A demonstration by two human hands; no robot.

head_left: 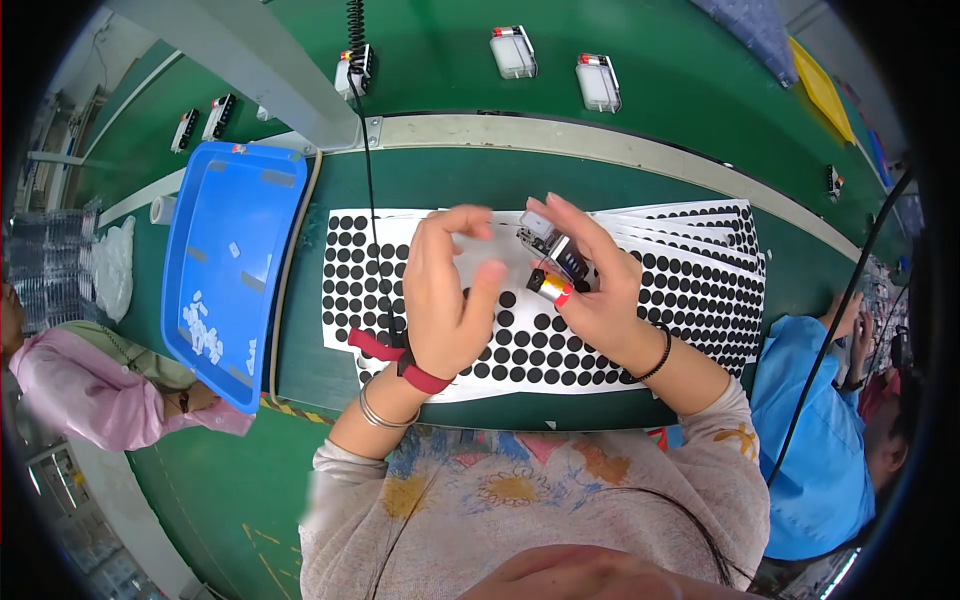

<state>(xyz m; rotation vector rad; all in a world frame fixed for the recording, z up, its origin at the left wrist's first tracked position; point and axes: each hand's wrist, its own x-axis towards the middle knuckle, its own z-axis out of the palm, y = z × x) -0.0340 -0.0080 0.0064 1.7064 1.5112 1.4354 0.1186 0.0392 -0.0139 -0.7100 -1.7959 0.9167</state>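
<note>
My right hand [607, 290] grips a small electronic device [560, 252] between thumb and fingers. The device has a black body, a clear or white end part and a red-and-gold cylinder [550, 287] along one side. Facing it from the left, my left hand [447, 285] is curved with its thumb and fingers apart, and nothing shows between them. Both hands are above white sheets [500, 378] covered in rows of round black stickers [570, 377]. Some stickers are gone from the sheet below my hands. A red wrist strap [425, 378] is on my left wrist.
A blue tray [225, 185] with small white pieces [203, 330] stands at the left. Beyond a pale rail [480, 130], several white devices [513, 55] lie on a green surface. A black cord [368, 170] hangs down beside my left hand. People sit at both sides.
</note>
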